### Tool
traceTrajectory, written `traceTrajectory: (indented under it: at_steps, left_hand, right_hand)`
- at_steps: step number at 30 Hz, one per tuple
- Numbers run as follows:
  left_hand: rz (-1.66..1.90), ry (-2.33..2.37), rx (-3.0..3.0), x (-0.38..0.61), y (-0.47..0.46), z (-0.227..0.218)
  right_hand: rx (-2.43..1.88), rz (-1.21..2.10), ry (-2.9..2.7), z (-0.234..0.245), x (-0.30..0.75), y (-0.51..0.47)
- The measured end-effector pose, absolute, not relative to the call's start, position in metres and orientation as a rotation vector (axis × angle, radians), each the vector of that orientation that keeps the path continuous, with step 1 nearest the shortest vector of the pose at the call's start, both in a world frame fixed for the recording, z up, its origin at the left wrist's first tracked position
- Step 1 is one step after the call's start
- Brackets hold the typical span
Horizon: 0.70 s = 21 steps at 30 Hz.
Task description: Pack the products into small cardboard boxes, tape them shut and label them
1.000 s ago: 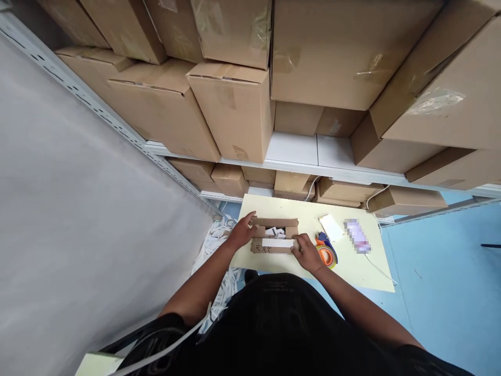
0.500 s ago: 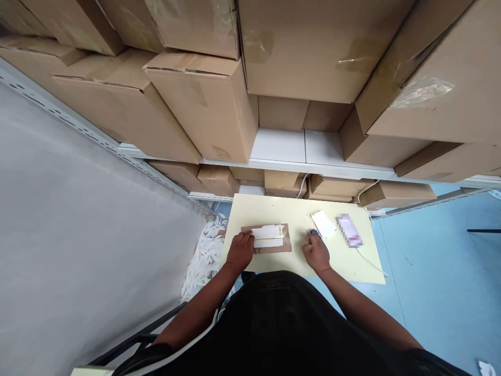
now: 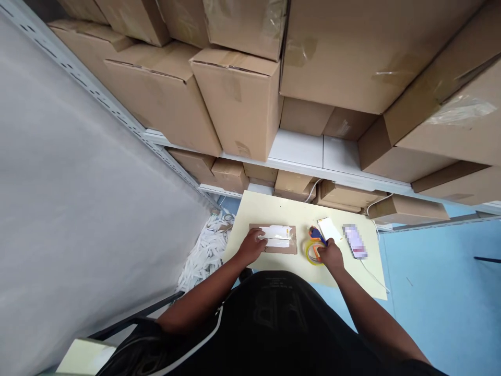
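A small flat cardboard box (image 3: 278,239) with white labels on top lies closed on the pale yellow table (image 3: 274,209). My left hand (image 3: 252,245) rests on its left end, fingers bent and pressing the flaps down. My right hand (image 3: 330,253) is closed on a tape dispenser (image 3: 313,246) with a yellow roll and an orange and blue body, just right of the box.
A white card (image 3: 329,228) and a phone (image 3: 355,241) with a white cable lie right of the dispenser. Stacked cardboard cartons (image 3: 235,99) fill the white shelves (image 3: 313,156) behind. White paper strips (image 3: 203,256) are heaped on the blue floor at the left.
The box flaps went from open to folded shut under my left hand. My right hand left the box, reached the tape dispenser and closed on it.
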State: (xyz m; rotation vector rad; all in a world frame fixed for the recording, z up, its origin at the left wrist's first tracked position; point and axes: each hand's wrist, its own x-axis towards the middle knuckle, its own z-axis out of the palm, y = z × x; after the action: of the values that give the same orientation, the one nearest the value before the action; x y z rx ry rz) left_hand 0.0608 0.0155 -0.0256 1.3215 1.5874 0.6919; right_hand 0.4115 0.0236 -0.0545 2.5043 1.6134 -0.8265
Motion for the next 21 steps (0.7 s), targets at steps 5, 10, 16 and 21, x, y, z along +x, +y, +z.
traceTrajectory:
  at_steps: [5, 10, 16, 21]
  left_hand:
    - [0.759, 1.444, 0.805, 0.060, 0.020, -0.019]
    - [0.747, 1.303, 0.565, 0.059, 0.025, -0.005]
    - [0.946, 1.242, 0.431, 0.052, 0.019, -0.005]
    - [0.915, 1.285, 0.458, 0.052, 0.015, -0.022]
  right_hand:
    - [2.395, -0.621, 2.294, 0.008, 0.376, 0.025]
    - [1.816, -0.386, 2.811, 0.038, 0.298, 0.040]
    - [1.602, -0.189, 2.876, 0.032, 0.251, 0.038]
    - [1.536, -0.104, 2.867, 0.031, 0.250, 0.033]
